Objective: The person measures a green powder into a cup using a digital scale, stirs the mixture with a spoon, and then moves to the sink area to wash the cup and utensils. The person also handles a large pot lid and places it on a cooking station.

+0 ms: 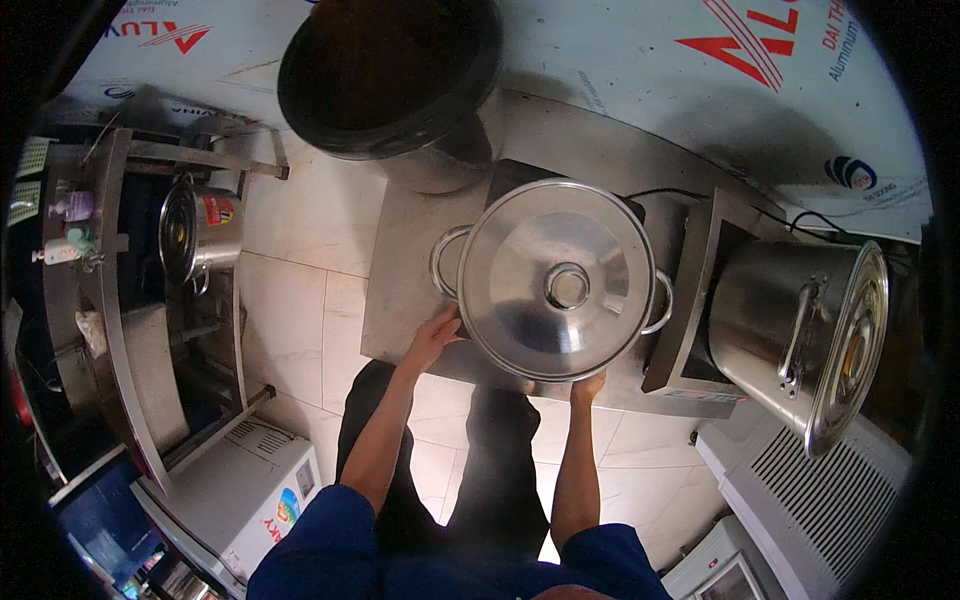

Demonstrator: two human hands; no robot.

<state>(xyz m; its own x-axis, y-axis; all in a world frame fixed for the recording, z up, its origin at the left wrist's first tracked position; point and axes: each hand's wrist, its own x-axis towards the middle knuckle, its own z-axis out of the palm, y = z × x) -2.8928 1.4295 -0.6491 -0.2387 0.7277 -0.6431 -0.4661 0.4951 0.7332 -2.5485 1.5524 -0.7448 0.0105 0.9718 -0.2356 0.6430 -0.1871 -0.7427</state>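
A lidded stainless steel pot [555,281] with two loop handles stands before me on a dark flat plate [517,176] at the metal table [409,300]. The round knob of its lid faces up. My left hand [435,337] is at the pot's lower left side, below the left loop handle, thumb and fingers partly spread. My right hand [589,386] is at the near right side, its fingers mostly hidden beneath the pot's rim. Whether either hand grips the pot cannot be told.
A large black container [386,142] rises behind the pot. To the right, a tall steel stockpot [780,322] sits on an induction cooker [675,330]. At left stands a metal rack [120,300] holding another steel pot [217,229]; a white chest appliance [240,480] is below it.
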